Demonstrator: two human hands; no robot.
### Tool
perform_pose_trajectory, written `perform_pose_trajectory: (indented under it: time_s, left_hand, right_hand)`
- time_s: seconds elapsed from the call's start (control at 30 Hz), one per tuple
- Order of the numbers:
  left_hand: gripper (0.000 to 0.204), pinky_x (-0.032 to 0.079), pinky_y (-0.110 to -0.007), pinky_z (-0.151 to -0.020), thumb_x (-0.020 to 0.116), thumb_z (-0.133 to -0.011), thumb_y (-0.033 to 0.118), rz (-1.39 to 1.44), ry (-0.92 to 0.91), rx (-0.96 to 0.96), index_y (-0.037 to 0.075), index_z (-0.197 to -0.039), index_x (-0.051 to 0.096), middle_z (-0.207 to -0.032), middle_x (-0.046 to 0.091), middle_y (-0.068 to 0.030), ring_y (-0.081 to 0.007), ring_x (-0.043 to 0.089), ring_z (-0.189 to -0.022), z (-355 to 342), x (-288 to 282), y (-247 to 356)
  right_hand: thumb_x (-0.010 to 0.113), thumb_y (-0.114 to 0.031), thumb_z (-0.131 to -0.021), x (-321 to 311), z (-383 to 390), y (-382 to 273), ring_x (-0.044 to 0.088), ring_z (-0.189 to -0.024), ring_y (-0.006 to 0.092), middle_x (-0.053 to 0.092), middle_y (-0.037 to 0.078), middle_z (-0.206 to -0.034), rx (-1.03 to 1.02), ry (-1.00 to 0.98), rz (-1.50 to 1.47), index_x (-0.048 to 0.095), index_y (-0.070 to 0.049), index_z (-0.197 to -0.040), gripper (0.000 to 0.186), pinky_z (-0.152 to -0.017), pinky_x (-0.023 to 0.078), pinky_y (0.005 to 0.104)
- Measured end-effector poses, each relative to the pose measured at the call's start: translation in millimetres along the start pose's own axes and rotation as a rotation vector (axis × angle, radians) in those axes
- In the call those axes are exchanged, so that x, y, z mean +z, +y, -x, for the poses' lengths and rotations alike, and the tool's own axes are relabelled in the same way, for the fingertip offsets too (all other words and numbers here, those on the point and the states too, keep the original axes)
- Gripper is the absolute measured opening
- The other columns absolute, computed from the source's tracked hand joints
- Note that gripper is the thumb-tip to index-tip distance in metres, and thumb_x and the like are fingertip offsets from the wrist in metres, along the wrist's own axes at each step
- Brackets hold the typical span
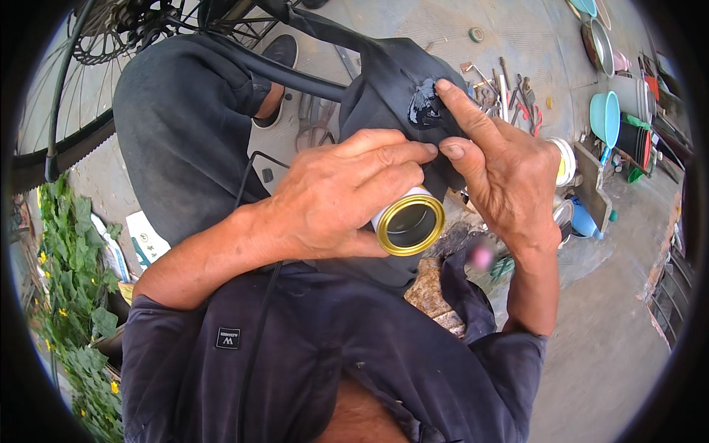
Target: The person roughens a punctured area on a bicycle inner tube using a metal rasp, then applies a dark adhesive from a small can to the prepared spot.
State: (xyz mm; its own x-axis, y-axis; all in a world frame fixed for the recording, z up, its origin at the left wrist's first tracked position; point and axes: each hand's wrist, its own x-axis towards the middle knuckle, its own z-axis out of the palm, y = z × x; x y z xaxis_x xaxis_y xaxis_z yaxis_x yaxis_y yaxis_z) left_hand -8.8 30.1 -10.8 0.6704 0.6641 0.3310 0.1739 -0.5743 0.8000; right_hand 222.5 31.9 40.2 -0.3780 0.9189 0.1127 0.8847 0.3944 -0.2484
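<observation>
My left hand [343, 196] is wrapped around a small can [410, 224] with a gold rim, tilted so its dark inside shows. Over my bent knee lies a black rubber inner tube [391, 63]. A wet, shiny smear of dark glue [425, 103] sits on it. My right hand [506, 166] reaches in from the right, its index finger stretched out with the tip at the edge of the smear. The right thumb stands apart from that finger, close to my left fingertips. The remaining right fingers are mostly hidden behind the hand.
A bicycle wheel with its tyre [81, 151] stands at the upper left. Hand tools [524, 100] and a roll of tape [476, 35] lie on the floor. To the right are a white can [566, 162], a turquoise basin [604, 118] and buckets. Leafy plants [70, 273] grow at left.
</observation>
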Motion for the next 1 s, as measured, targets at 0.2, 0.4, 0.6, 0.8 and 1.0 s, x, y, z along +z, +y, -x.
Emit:
perform_pose_trajectory:
  time_s: [0.2, 0.4, 0.6, 0.8, 1.0]
  left_hand:
    - [0.062, 0.059, -0.041, -0.086, 0.092, -0.065, 0.022, 0.012, 0.021, 0.017, 0.002, -0.116, 0.064, -0.131, 0.068, -0.0139, -0.0345, 0.067, -0.112, 1.7, 2.0, -1.5]
    - [0.057, 0.059, -0.04, -0.084, 0.093, -0.066, 0.021, -0.007, 0.03, 0.026, 0.002, -0.112, 0.065, -0.13, 0.068, -0.0132, -0.034, 0.067, -0.111, -0.9, 1.5, -0.5]
    - [0.055, 0.059, -0.039, -0.084, 0.093, -0.066, 0.02, -0.025, 0.028, 0.032, 0.003, -0.111, 0.066, -0.13, 0.068, -0.0132, -0.0331, 0.067, -0.11, 0.1, 4.0, -3.1]
    - [0.056, 0.059, -0.039, -0.085, 0.093, -0.066, 0.02, -0.032, 0.019, 0.019, 0.003, -0.111, 0.066, -0.129, 0.068, -0.0135, -0.0331, 0.068, -0.109, 0.2, 2.6, -0.7]
    - [0.058, 0.059, -0.04, -0.087, 0.093, -0.066, 0.021, -0.038, 0.033, 0.047, 0.001, -0.112, 0.066, -0.127, 0.069, -0.0143, -0.0341, 0.068, -0.11, 0.8, 3.7, -2.9]
  right_hand:
    - [0.069, -0.054, -0.089, -5.7, 17.9, -8.9, 0.054, -0.046, 0.022, 0.051, 0.004, -0.057, 0.029, -0.034, -0.076, 0.071, -0.013, -0.132, 0.059, -0.044, 0.04, 0.0369]
    - [0.074, -0.056, -0.083, 4.3, 26.0, -4.4, 0.053, -0.046, 0.0208, 0.051, 0.004, -0.058, 0.055, 0.056, -0.115, 0.071, -0.013, -0.13, 0.064, -0.044, 0.04, 0.0366]
    - [0.076, -0.054, -0.08, 3.6, 26.4, -8.3, 0.051, -0.047, 0.0199, 0.05, 0.004, -0.058, 0.016, 0.041, -0.107, 0.072, -0.011, -0.129, 0.065, -0.044, 0.04, 0.0367]
    - [0.08, -0.053, -0.077, 0.6, 36.1, -2.5, 0.056, -0.051, 0.0209, 0.057, 0.005, -0.062, 0.07, 0.068, -0.217, 0.071, -0.009, -0.128, 0.068, -0.048, 0.045, 0.0355]
    - [0.079, -0.051, -0.079, 7.2, 21.5, -6.0, 0.061, -0.052, 0.0227, 0.063, 0.006, -0.066, 0.041, 0.029, -0.203, 0.071, -0.009, -0.129, 0.065, -0.048, 0.047, 0.0358]
